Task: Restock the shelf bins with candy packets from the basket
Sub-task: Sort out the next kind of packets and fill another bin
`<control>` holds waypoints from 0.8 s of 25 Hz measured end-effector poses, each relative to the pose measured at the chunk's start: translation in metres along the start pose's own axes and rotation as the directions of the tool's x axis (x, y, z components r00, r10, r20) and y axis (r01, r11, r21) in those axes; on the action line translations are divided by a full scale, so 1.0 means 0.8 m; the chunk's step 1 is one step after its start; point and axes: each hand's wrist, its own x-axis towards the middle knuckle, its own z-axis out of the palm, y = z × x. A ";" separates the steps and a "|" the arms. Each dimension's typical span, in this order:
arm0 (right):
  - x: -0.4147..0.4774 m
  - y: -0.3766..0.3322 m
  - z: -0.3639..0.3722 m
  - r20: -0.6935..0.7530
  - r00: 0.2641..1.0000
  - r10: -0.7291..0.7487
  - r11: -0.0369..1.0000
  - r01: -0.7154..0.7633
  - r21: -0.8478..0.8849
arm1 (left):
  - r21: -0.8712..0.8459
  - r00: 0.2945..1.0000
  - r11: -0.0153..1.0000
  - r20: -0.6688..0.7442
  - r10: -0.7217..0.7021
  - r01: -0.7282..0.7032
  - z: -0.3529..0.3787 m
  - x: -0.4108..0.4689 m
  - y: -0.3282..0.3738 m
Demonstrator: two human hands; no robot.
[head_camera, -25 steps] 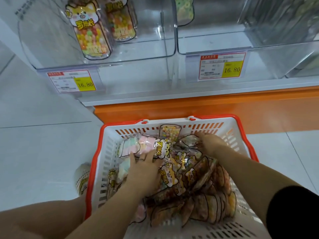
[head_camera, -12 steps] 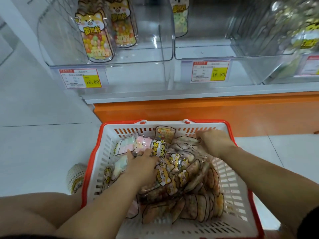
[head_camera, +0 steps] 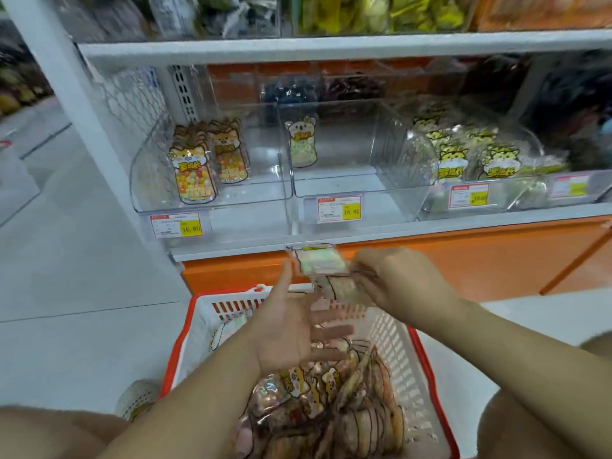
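A white basket with a red rim [head_camera: 185, 329] stands on the floor below me, full of cartoon-printed candy packets [head_camera: 331, 405]. My right hand [head_camera: 394, 279] is raised above the basket's far edge and grips pale green and pink candy packets [head_camera: 319, 263]. Just left of them, my left hand [head_camera: 291, 329] is spread open, palm up, fingers apart and holding nothing. Ahead, the clear left bin [head_camera: 212, 193] holds a few upright packets. One packet stands in the middle bin [head_camera: 334, 187]. The right bin [head_camera: 480, 180] is full.
Price tags reading 16.80 [head_camera: 337, 209] hang on the bin fronts. An orange plinth [head_camera: 463, 260] runs under the white shelf edge. An upper shelf [head_camera: 331, 48] carries green and dark goods. Grey tiled floor lies to the left, and my knees flank the basket.
Both hands came up out of the basket. The right hand lifted packets above the rim, the left hand opened palm up. My view tilted up to the shelf.
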 end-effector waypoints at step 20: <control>0.007 -0.037 -0.019 0.386 0.870 0.306 0.395 -0.485 0.780 | 0.051 0.894 0.898 -0.084 0.440 -0.437 0.027 -0.048 0.029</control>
